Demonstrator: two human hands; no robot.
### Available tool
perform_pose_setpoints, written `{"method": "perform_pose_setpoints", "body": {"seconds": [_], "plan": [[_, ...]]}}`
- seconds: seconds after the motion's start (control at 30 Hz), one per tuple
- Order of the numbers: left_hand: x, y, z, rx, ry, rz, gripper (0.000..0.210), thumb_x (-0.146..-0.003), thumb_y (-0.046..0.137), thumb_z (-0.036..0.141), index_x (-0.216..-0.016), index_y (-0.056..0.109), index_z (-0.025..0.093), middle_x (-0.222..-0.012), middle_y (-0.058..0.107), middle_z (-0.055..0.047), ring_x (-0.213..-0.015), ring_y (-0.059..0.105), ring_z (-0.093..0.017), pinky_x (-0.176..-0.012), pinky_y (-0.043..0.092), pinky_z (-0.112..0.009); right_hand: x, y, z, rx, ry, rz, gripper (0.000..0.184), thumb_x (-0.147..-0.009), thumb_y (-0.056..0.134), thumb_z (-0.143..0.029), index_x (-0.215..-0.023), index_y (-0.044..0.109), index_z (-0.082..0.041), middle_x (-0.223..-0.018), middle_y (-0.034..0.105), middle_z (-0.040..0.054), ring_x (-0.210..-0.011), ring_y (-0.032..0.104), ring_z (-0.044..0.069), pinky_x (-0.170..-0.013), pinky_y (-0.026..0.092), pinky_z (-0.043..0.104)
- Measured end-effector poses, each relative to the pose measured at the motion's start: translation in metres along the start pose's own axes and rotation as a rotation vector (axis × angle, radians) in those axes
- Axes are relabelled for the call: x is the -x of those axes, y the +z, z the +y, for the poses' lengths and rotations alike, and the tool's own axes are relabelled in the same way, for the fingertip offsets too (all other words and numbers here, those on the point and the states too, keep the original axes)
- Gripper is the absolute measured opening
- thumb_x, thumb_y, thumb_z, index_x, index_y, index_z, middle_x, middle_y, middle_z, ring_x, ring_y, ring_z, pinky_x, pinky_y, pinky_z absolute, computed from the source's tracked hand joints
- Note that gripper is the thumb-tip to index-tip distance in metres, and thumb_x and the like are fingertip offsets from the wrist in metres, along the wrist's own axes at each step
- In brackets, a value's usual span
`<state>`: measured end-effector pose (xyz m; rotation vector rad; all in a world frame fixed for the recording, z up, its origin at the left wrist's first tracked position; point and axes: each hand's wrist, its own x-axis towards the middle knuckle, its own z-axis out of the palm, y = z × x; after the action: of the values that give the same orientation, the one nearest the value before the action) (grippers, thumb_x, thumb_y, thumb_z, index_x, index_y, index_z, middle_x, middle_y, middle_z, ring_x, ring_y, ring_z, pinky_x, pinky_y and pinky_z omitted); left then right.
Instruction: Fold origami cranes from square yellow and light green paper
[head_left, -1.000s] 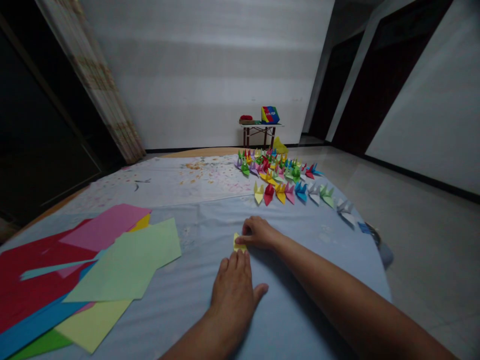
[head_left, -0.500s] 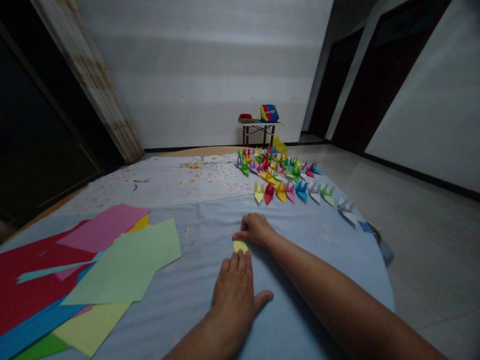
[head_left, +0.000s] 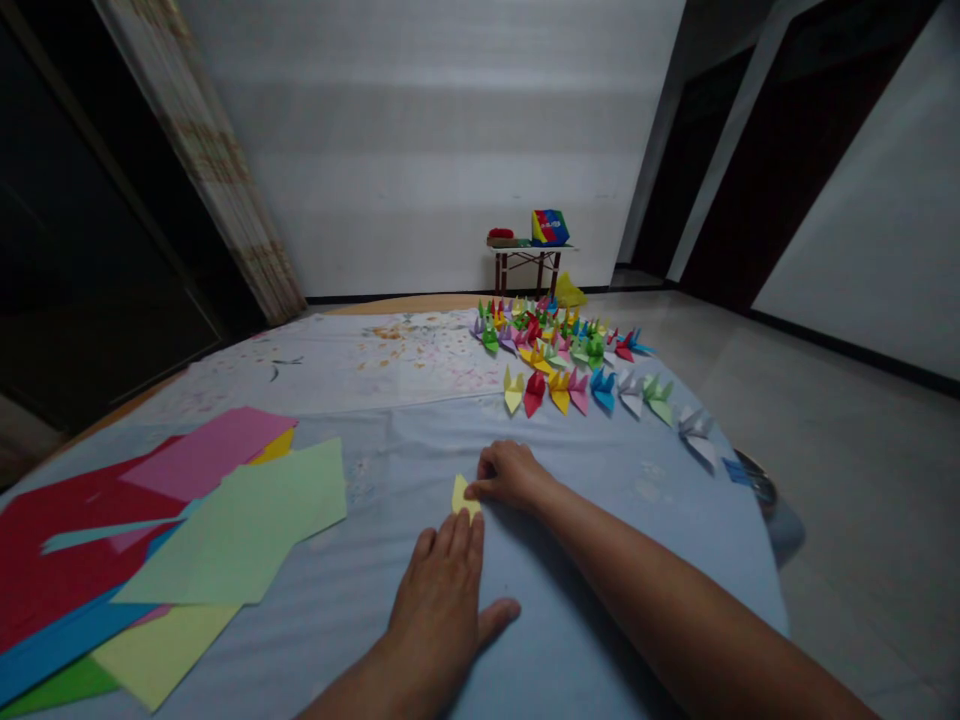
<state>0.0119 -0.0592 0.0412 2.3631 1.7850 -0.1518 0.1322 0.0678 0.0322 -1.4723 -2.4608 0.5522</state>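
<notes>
Holding yellow paper [head_left: 459,493] down on blue cloth [head_left: 367,570] by near end, under left hand [head_left: 439,590]: flat, fingers close together, thumb spread, probably to stop sliding. Touching paper's right side with thumb of right hand [head_left: 512,474], fingers curled; cannot tell if pinching or just pressing. Seemingly leaving room between by having sheets [head_left: 247,530] overlapped at left, cranes [head_left: 534,395] grouped beyond, toward right.

1. The table [head_left: 420,303] has a blue cloth [head_left: 394,470] and a flowery white cloth [head_left: 337,370].
2. Colored papers [head_left: 240,530] lie piled on the left.
3. Paper birds [head_left: 534,395] stand on the right.
4. A small yellow paper [head_left: 459,495] lies between them.
</notes>
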Motion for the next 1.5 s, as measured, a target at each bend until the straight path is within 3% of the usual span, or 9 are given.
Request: {"method": "perform_pose_setpoints", "body": {"seconds": [0.23,0.5,0.63,0.8,1.0,1.1,1.2,1.33,1.5], "plan": [[0.001,-0.002,-0.001,-0.004,0.023,0.048,0.073,-0.075,0.050,0.052,-0.132,0.036,0.007,-0.135,0.037,-0.023,-0.124,0.034,-0.035,-0.100,0.025,-0.051,-0.004,-0.002,0.001,-0.008,0.060,0.153,0.029,-0.080,0.051,-0.044,-0.079,0.064,-0.018,-0.079,0.066,0.0045,-0.073,0.056,0.014,-0.062,0.032,0.023],[-0.012,-0.005,-0.027,0.309,0.133,0.381,0.030,-0.086,0.036,0.035,-0.104,0.055,0.021,-0.102,0.058,-0.007,-0.097,0.052,-0.021,-0.086,0.040,-0.036,0.025,0.004,-0.010,-0.069,0.011,0.067,0.027,-0.081,0.050,-0.040,-0.078,0.065,-0.018,-0.077,0.065,0.0033,-0.070,0.054,0.013,-0.059,0.031,0.023],[-0.025,-0.005,-0.054,0.417,-0.042,0.567,0.026,-0.085,0.036,0.030,-0.100,0.052,0.017,-0.096,0.058,-0.007,-0.088,0.056,-0.019,-0.078,0.042,-0.032,0.031,0.008,-0.016,-0.051,0.039,0.084,0.025,-0.080,0.052,-0.039,-0.078,0.065,-0.018,-0.079,0.064,0.0039,-0.072,0.053,0.014,-0.062,0.030,0.024],[-0.027,-0.007,-0.066,0.311,-0.099,0.451,0.028,-0.086,0.036,0.034,-0.074,0.057,0.019,-0.072,0.060,-0.003,-0.073,0.056,-0.017,-0.067,0.038,-0.028,0.035,0.009,-0.015,-0.101,-0.007,0.124,0.025,-0.079,0.053,-0.041,-0.079,0.063,-0.019,-0.079,0.062,0.0030,-0.076,0.052,0.014,-0.068,0.030,0.026],[-0.026,-0.005,-0.056,0.380,-0.081,0.434,0.020,-0.081,0.043,0.030,-0.077,0.060,0.019,-0.079,0.062,-0.003,-0.082,0.056,-0.019,-0.074,0.037,-0.032,0.037,0.017,-0.015,-0.186,-0.042,0.173,0.018,-0.072,0.062,-0.035,-0.077,0.060,-0.018,-0.078,0.059,0.0008,-0.077,0.050,0.014,-0.073,0.031,0.028],[-0.032,-0.003,-0.055,0.682,-0.049,0.446,0.021,-0.080,0.043,0.031,-0.083,0.059,0.018,-0.085,0.063,-0.004,-0.084,0.057,-0.018,-0.077,0.041,-0.033,0.034,0.021,-0.014,-0.383,-0.027,0.205,0.013,-0.074,0.059,-0.029,-0.074,0.055,-0.017,-0.072,0.055,-0.0011,-0.069,0.047,0.011,-0.064,0.033,0.023],[-0.037,-0.003,-0.055,1.138,-0.019,0.439,0.026,-0.080,0.045,0.036,-0.091,0.057,0.016,-0.091,0.063,-0.006,-0.086,0.059,-0.019,-0.077,0.045,-0.033,0.030,0.022,-0.013,-0.765,-0.036,0.207,0.020,-0.074,0.059,-0.034,-0.071,0.050,-0.016,-0.064,0.050,-0.0037,-0.059,0.043,0.009,-0.055,0.033,0.020],[-0.038,-0.005,-0.053,1.625,-0.151,0.435,0.034,-0.075,0.053,0.039,-0.101,0.052,0.017,-0.105,0.060,-0.009,-0.094,0.060,-0.022,-0.072,0.048,-0.031,0.026,0.017,-0.012,-1.174,-0.056,0.176,0.035,-0.066,0.066,-0.046,-0.068,0.047,-0.016,-0.058,0.048,-0.0055,-0.052,0.041,0.007,-0.051,0.031,0.020],[-0.035,-0.008,-0.044,1.880,-0.136,0.160,0.048,-0.070,0.064,0.034,-0.111,0.046,0.017,-0.101,0.064,-0.012,-0.081,0.064,-0.021,-0.067,0.050,-0.031,0.027,0.007,-0.011,-1.365,-0.070,0.162,0.038,-0.059,0.072,-0.045,-0.066,0.049,-0.015,-0.055,0.050,-0.0060,-0.049,0.041,0.005,-0.049,0.030,0.019]]}}
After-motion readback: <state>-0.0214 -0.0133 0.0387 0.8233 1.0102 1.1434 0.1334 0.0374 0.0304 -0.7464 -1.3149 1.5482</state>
